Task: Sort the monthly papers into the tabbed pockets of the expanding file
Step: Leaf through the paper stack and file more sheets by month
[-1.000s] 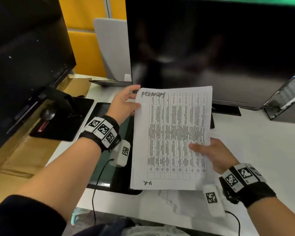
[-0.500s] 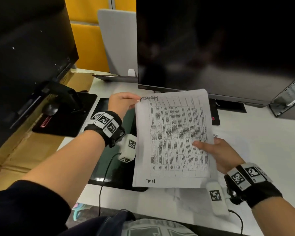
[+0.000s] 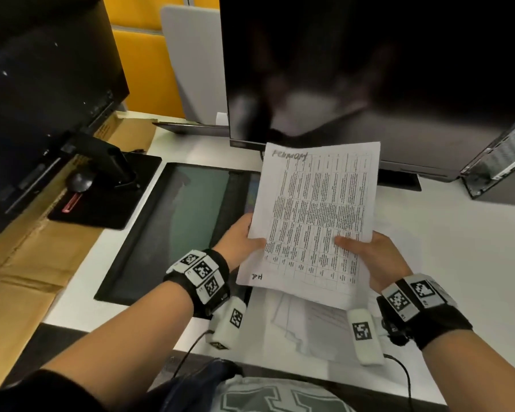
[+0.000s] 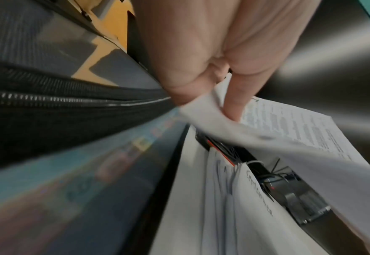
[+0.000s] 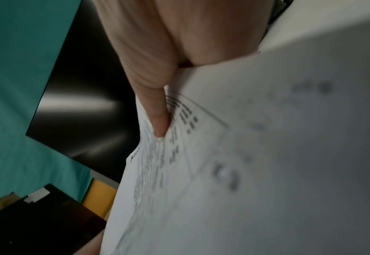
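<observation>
Both hands pinch the February sheet [image 3: 312, 215] above the counter [image 3: 458, 248]: my left hand [image 3: 238, 236] at its left edge, my right hand [image 3: 369, 257] at the lower right, thumbs on top. Beside it lies the expanding file [image 3: 191, 215], zipped open, with more papers [image 3: 309, 328] underneath. I judge the job is finding February's tab, then feeding the bottom edge in squarely without creasing.

Fingers of both hands hidden behind the February sheet [image 3: 312, 221] — only thumbs showing. Table print too small to read. Loose papers [image 3: 315, 325] on the surface half covered. File tabs [image 4: 140, 145] blurred — labels unreadable.
</observation>
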`<state>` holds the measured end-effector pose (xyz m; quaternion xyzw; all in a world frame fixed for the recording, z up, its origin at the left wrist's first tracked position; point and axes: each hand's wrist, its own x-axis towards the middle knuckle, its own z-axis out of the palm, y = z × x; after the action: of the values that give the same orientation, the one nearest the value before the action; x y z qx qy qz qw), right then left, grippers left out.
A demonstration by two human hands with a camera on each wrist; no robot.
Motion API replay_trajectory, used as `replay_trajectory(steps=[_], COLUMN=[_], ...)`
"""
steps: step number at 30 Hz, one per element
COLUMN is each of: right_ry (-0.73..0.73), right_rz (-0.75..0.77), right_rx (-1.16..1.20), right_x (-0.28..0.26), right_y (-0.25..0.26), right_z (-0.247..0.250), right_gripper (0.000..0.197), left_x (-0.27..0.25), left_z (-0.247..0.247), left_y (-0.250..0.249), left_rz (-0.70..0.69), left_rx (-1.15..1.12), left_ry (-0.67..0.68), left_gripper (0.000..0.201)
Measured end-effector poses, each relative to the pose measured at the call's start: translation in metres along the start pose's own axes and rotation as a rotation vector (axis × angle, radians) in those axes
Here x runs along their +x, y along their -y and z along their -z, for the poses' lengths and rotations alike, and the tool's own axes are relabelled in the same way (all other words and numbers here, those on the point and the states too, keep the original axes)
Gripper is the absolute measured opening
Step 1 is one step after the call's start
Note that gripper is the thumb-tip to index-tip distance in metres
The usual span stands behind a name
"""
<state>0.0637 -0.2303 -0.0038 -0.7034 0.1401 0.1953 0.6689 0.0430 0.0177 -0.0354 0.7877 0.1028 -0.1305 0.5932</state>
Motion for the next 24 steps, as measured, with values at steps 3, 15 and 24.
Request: replay_trajectory(steps=[3, 15, 24], right_ry=[-0.059, -0.159, -0.129], right_rz=[0.015, 0.045, 0.056], right_rx=[-0.057, -0.044, -0.028], right_x=[-0.008, -0.023, -0.029], right_y=[-0.004, -0.020, -0.021], right_z=[0.009, 0.043, 0.033], right_gripper=[0.025, 0.027, 0.023], left_x=[-0.005, -0.005, -0.004], left_z=[-0.008, -0.007, 0.044], left_y=[0.008, -0.004, -0.061], left_rz=[-0.040, -0.347, -0.501], left_rx=[0.357, 1.736, 1.812], left_ry=[-0.123, 0.485, 0.494], left_gripper=[0.022, 0.049, 0.039])
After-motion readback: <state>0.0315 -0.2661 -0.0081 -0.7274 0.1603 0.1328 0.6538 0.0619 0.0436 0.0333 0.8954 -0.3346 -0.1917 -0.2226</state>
